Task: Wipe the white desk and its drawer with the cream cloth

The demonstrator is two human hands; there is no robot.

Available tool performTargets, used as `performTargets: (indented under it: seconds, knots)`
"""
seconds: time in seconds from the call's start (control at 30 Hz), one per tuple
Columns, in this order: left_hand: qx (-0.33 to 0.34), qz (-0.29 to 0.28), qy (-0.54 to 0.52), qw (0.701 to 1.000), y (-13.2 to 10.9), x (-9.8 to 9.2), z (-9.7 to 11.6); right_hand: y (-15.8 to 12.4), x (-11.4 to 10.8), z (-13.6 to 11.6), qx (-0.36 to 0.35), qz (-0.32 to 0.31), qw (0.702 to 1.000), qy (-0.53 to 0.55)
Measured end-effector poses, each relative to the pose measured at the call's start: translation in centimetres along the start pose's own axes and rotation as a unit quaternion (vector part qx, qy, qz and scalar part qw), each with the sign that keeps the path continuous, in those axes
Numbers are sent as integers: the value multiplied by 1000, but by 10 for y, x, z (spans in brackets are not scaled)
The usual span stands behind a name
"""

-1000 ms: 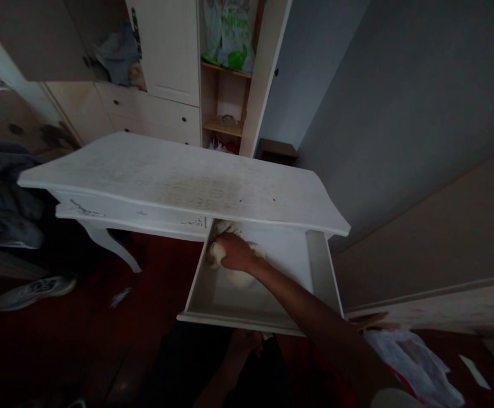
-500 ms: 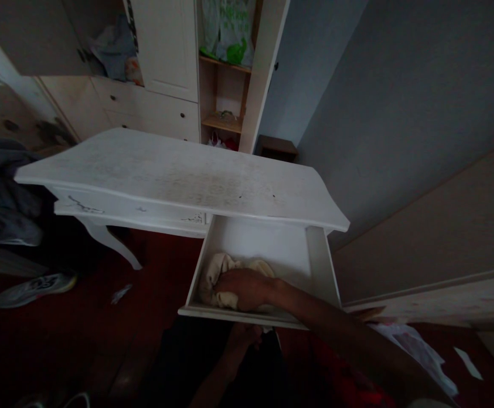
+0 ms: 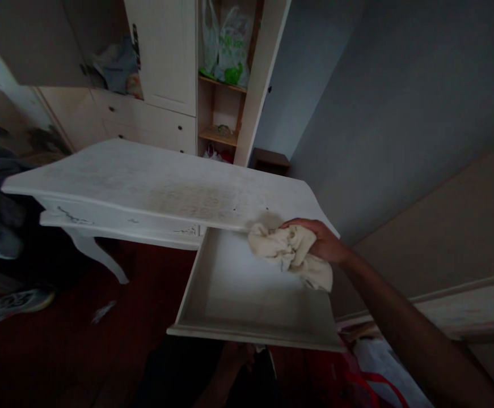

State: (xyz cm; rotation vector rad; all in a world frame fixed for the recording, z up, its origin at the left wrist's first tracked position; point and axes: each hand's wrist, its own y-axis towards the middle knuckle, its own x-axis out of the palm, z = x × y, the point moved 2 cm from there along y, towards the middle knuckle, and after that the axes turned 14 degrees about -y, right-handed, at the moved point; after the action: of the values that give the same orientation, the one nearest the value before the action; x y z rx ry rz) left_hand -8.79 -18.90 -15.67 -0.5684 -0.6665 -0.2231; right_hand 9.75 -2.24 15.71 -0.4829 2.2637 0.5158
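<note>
My right hand [image 3: 321,241] grips a crumpled cream cloth [image 3: 291,249]. It holds the cloth above the back right of a pulled-out white drawer [image 3: 247,289], close to the desk's front edge. Part of the cloth hangs over the drawer's right side. The drawer belongs to a white desk [image 3: 153,175] whose top has grey-brown stains. Below the drawer front, in shadow, my left hand [image 3: 240,356] is closed with curled fingers. A small pale bit shows beside it, but what the fingers hold is hidden.
Behind the desk stands a white wardrobe [image 3: 161,62] with plastic bags [image 3: 232,48] on a shelf. A grey wall [image 3: 400,113] rises on the right. A sneaker [image 3: 15,303] lies on the red floor at left. At lower right are a white bag [image 3: 378,362] and red straps.
My right hand has lifted the cloth from the drawer's front left corner to above its back right. The left hand stays under the drawer front. The view has shifted slightly.
</note>
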Motion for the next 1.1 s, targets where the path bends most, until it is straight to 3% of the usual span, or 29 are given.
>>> performTargets:
  seconds: [0.13, 0.23, 0.33, 0.43, 0.5, 0.6, 0.77, 0.87, 0.97, 1.1]
  knots:
    - [9, -20, 29, 999, -4, -1, 7, 26, -58, 3, -15, 162, 983, -84]
    - [13, -39, 30, 999, -7, 0, 15, 52, -79, 24, -26, 233, 952, -196]
    - [11, -53, 31, 998, -9, 1, 21, 74, -72, 60, -37, 207, 933, -292]
    - [7, -59, 42, 997, -11, 2, 22, 84, -45, 99, -30, 120, 925, -359]
    - [7, -57, 52, 997, -13, 2, 22, 84, -28, 119, -15, 97, 926, -365]
    - [4, -48, 60, 997, -16, 2, 20, 78, -19, 134, 5, 99, 936, -337]
    - [-19, -54, 63, 996, -18, 2, 20, 65, -38, 139, 62, 58, 970, -228]
    - [-37, -40, 77, 996, -20, 1, 25, 51, -53, 152, 129, 122, 979, -102]
    - [-30, -20, 76, 996, -25, 3, 35, 30, -63, 177, 197, 253, 947, 16]
    - [-32, -6, 89, 995, -36, 8, 49, 0, -66, 208, 243, 426, 855, 169]
